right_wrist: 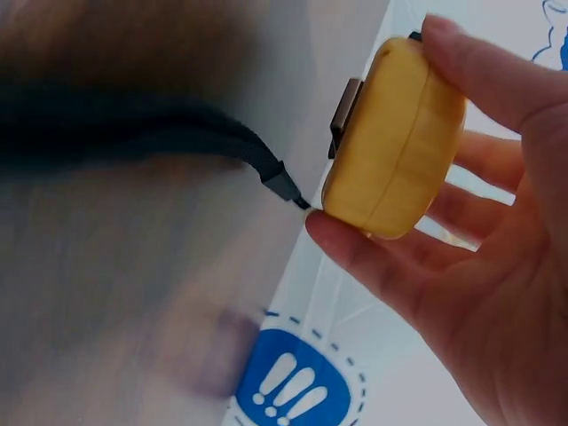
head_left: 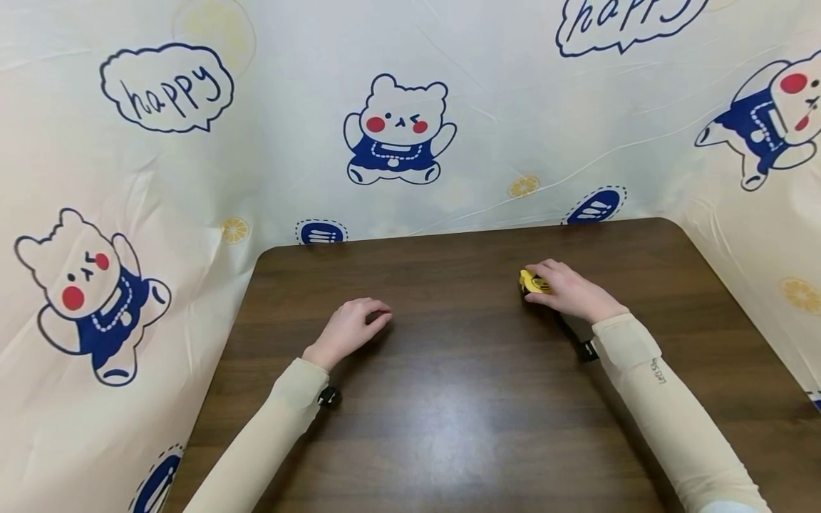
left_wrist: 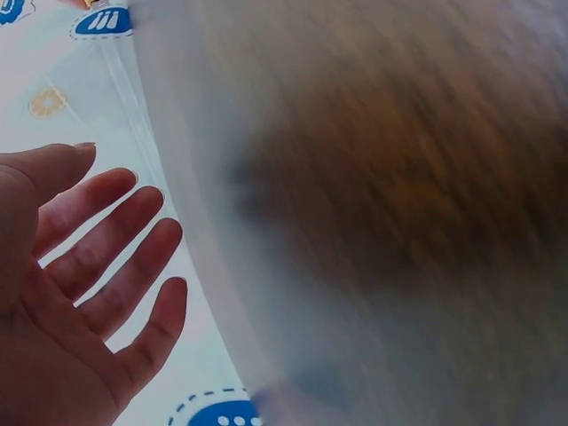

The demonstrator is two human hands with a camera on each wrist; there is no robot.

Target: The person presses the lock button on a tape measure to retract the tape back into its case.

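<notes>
A yellow tape measure (head_left: 535,282) with black parts is held in my right hand (head_left: 575,291), over the far right part of the table. The right wrist view shows the thumb at one end of the tape measure (right_wrist: 397,138) and a finger at the other. A black strap (right_wrist: 200,133) trails from the tape measure's lower end. My left hand (head_left: 349,329) is over the left half of the table, palm down, with nothing in it. In the left wrist view its fingers (left_wrist: 142,257) are spread and slightly bent.
Both hands are above a brown wooden table (head_left: 436,399) with rounded far corners. A pale printed curtain (head_left: 500,92) with bears and lettering hangs behind the table and along both sides. A small black wrist device (head_left: 330,397) sits at the left cuff.
</notes>
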